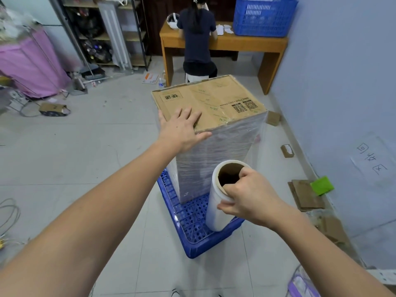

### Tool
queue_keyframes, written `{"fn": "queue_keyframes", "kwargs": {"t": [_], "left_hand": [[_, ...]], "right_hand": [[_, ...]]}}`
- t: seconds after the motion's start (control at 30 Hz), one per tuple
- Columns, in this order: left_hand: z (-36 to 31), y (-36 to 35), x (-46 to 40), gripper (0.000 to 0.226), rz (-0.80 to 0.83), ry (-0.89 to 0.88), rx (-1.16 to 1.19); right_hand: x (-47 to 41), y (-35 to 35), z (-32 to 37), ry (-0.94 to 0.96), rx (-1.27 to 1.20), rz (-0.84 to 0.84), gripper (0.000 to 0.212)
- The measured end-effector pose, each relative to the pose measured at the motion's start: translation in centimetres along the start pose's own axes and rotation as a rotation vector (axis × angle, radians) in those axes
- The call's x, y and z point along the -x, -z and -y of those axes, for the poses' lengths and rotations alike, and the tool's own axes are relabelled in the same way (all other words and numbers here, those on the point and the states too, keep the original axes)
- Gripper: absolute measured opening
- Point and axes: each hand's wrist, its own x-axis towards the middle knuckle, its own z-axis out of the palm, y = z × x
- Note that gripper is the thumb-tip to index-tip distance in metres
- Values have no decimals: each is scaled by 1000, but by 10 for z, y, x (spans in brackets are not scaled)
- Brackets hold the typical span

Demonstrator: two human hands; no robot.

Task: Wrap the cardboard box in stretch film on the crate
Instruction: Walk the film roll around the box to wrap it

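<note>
right hand (pixel 249 198) clutching stretch film roll (pixel 222 196) lower centre | left hand (pixel 182 127) flat, pressing cardboard box (pixel 214 99) | sides look wrapped, top bare | blue crate (pixel 192 243) beneath

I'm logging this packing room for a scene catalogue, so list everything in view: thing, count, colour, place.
cardboard box: one, brown, upright on the floor crate, sides covered in film
stretch film roll: one, white with brown core, upright over the floor crate's near end
floor crate: one, blue, upside down on the tiled floor
desk: one, wooden, by the far wall
desk crate: one, blue, on the desk
seated person: one, dark top, at the desk, back turned
shelving: one, dark frame, far left
cardboard scraps: several, brown, along the right wall
left hand: flat on the box's top near corner
right hand: grips the roll's top end
</note>
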Motion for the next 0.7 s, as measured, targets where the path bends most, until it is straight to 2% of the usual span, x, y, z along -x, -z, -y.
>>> {"fn": "queue_keyframes", "kwargs": {"t": [0.07, 0.23, 0.33, 0.4, 0.5, 0.63, 0.7], "left_hand": [[-3, 0, 2, 90, -6, -4, -1], [-3, 0, 3, 90, -16, -2, -9], [-1, -1, 3, 90, -12, -1, -10], [-1, -1, 4, 90, -13, -9, -11], [1, 0, 4, 91, -8, -23, 1], [5, 3, 4, 98, 1, -71, 14], [9, 5, 2, 96, -27, -83, 120]], "right_hand": [[-1, -5, 3, 19, -1, -65, 38], [-7, -7, 12, 58, -37, -42, 34], [-10, 0, 21, 50, -51, -20, 43], [-6, 2, 29, 42, -64, -26, 40], [0, 10, 42, -108, -62, -27, 52], [-3, 14, 58, -308, -129, -29, 38], [-8, 15, 67, -405, -122, 20, 30]]}}
